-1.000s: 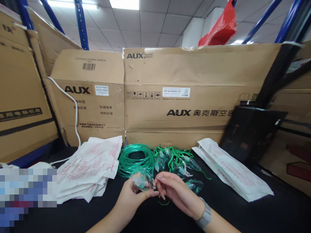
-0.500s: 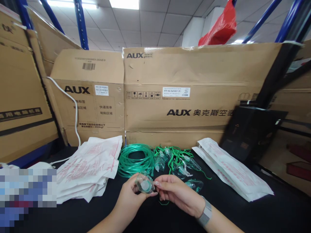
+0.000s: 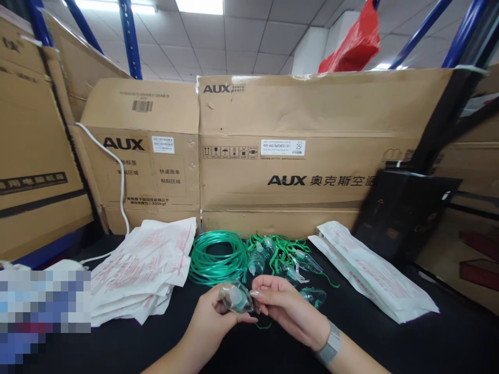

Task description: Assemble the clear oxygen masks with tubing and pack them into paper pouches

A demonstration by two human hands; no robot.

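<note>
A clear, green-tinted oxygen mask (image 3: 238,296) is in my left hand (image 3: 212,317), fingers behind it and thumb along its lower edge. At the mask's right tip, my right hand (image 3: 286,306) is closed in a pinch; what lies between thumb and finger is too small to make out. A thin green strap (image 3: 264,326) hangs below the two hands. Just beyond them lie a coil of green tubing (image 3: 218,257) and more clear masks (image 3: 257,259) with a tangle of green straps (image 3: 278,244). One loose mask (image 3: 314,296) rests behind my right hand.
White printed packets (image 3: 144,265) are stacked on the left of the black tabletop (image 3: 370,343); another white packet (image 3: 374,272) lies on the right. Cardboard panels (image 3: 312,119) stand along the back. A black box (image 3: 405,213) leans at the right, and a white cable (image 3: 123,187) hangs at the left.
The mask has shifted slightly right and turned a little in my left hand. My right hand keeps its pinch at the mask's edge, its fingers slightly moved.
</note>
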